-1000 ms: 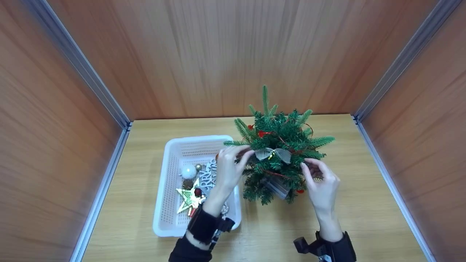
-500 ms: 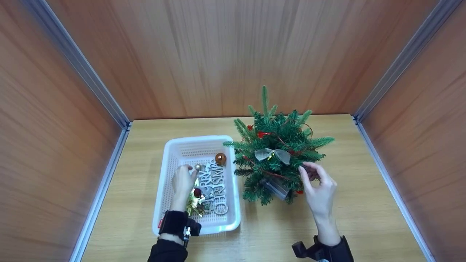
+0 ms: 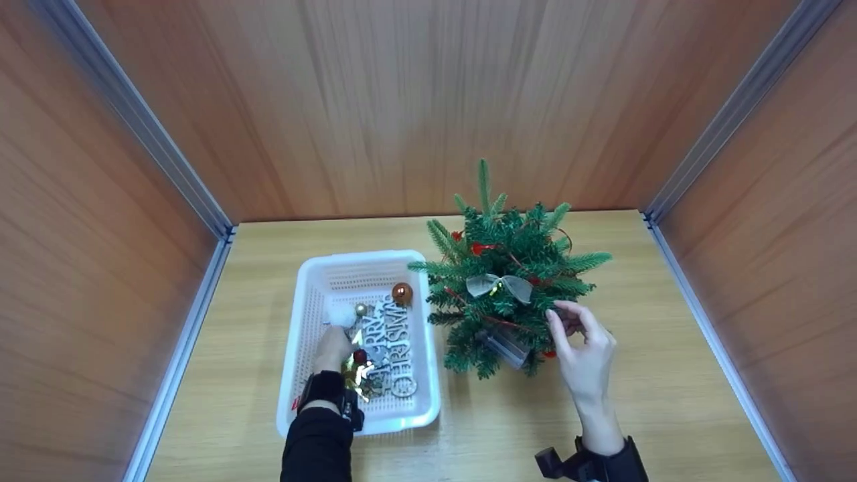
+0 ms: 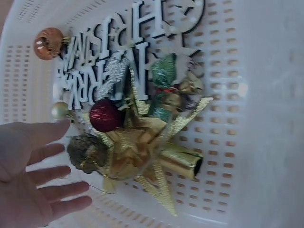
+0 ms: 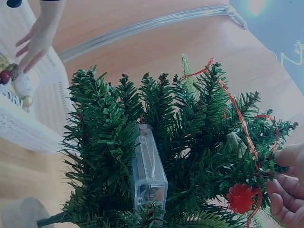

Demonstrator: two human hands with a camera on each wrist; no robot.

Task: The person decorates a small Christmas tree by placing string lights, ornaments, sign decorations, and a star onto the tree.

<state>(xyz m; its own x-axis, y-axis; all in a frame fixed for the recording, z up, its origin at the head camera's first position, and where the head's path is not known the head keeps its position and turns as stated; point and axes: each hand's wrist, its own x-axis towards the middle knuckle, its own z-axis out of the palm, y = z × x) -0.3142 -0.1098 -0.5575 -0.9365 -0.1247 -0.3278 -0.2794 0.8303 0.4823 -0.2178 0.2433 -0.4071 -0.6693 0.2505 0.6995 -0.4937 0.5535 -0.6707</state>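
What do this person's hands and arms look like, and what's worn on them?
The left grip and right grip are bare hands, without gloves. A black sleeve covers the left forearm, with a small gap before the black left wristband, which bears a dark, blocky mount. The black right wristband carries a boxy black mount too.

A bushy green tree (image 3: 529,251), wound with red cord (image 5: 236,105) and bearing a silvery bow (image 3: 517,288), is on the counter (image 3: 676,388), one branch tip pinched by the right hand (image 3: 589,358). In the white basket (image 3: 287,361) beside it, a brown pine cone (image 4: 87,153) lies just beside a shiny gold star (image 4: 133,152) and dark-red ball (image 4: 104,116), near the outstretched left hand (image 4: 26,178).
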